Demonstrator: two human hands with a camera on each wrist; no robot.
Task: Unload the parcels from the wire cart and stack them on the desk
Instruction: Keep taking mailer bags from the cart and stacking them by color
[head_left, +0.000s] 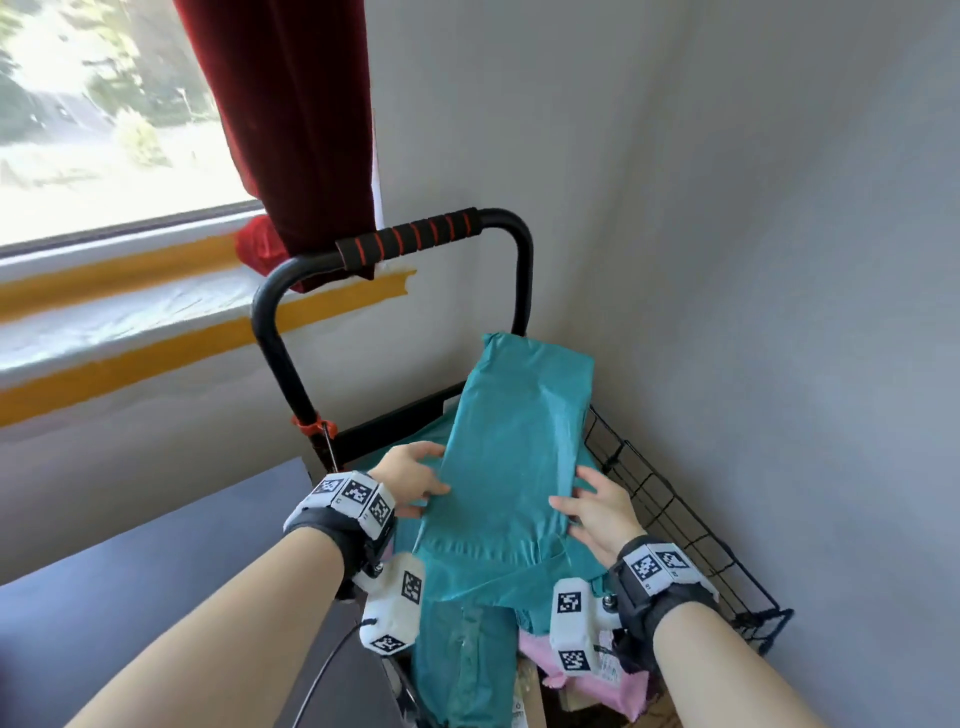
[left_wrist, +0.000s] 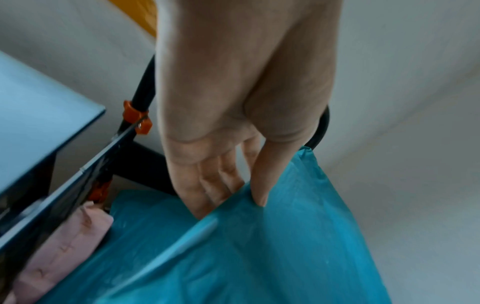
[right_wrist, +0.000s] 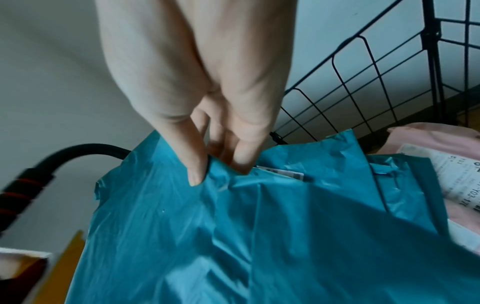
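Note:
A long teal plastic parcel is held tilted above the black wire cart, its far end near the cart handle. My left hand grips the parcel's left edge, thumb on top and fingers underneath, as the left wrist view shows on the teal parcel. My right hand pinches the right edge, thumb on top of the teal parcel. Below it in the cart lie another teal parcel and a pink parcel. The grey desk is at the left.
The cart stands in a corner, with a grey wall at the right and behind. A window and red curtain are at the back left. The desk corner sits close against the cart frame.

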